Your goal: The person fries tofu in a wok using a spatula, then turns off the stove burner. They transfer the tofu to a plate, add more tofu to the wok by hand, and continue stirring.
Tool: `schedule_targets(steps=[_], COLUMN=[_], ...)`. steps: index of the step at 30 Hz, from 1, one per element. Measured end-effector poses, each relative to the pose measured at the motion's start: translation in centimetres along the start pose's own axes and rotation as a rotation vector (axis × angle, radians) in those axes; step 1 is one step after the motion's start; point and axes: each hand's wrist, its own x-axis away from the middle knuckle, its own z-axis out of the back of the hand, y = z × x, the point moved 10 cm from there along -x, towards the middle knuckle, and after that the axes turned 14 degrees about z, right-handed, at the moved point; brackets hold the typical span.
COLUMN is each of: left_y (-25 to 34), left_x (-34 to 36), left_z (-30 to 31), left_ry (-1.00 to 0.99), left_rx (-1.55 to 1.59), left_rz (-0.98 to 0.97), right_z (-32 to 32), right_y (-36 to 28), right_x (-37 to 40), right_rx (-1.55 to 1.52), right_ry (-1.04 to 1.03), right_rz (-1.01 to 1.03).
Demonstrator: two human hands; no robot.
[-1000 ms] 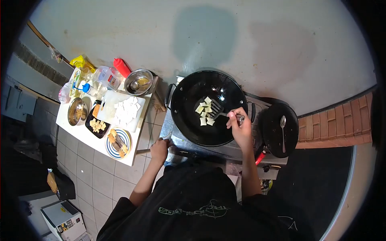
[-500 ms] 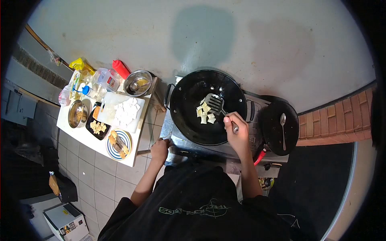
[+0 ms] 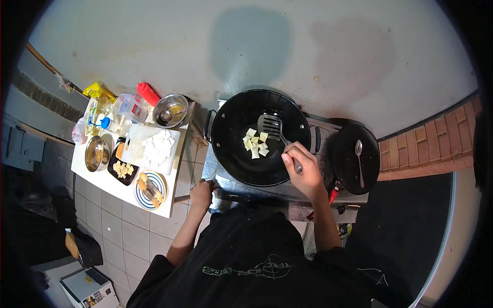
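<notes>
My right hand [image 3: 304, 172] is closed around the handle of a slotted metal spatula [image 3: 269, 126]. The spatula's head is inside the black wok [image 3: 236, 167], just up and right of several pale square pieces of food [image 3: 255, 143]. These pieces lie loosely grouped near the wok's middle. At the stove's left front corner, my left hand [image 3: 201, 194] is curled closed; what its fingers grip, if anything, is hidden.
Right of the wok, a spoon [image 3: 359, 161] lies on a black pan [image 3: 346, 154]. The left table [image 3: 95, 172] holds a cutting board [image 3: 134, 141] with white squares, a black tray [image 3: 123, 175], a striped plate [image 3: 138, 196], metal bowls [image 3: 171, 98] and a red squeeze bottle [image 3: 148, 94].
The spatula's head has moved up and left, away from the food pieces, which now lie more spread apart. My left hand stays at the stove corner. The view has shifted slightly.
</notes>
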Motion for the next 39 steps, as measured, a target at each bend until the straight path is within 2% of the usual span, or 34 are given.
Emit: schedule_targets(steps=[5,9,11,20,31,39], left_y=[0.2,-0.1,-0.2,0.0,-0.2,-0.5], left_x=[0.1,0.1,0.0,0.3,0.1,0.0], left_z=[0.3,0.1,0.0,0.2,0.0,-0.3], left_ry=[0.023,0.017,0.003,-0.006,-0.025,-0.018], left_rx=[-0.018,-0.027,-0.023,0.005,0.022,0.031], left_rz=[0.000,0.026,0.036,0.022,0.041,0.049], right_z=[-0.6,-0.6,-0.5,-0.8,-2.9,-2.7], right_y=[0.5,0.2,0.9,2.0,4.1,4.8], right_x=[0.2,0.0,0.1,-0.7,-0.3,0.9], right_rx=[0.068,0.148,0.125,0.028,0.048,-0.072], right_ry=[-0.076,-0.060,-0.039,0.090,0.135,0.184], right_rz=[-0.003,0.035,-0.031,-0.034,-0.088,-0.148])
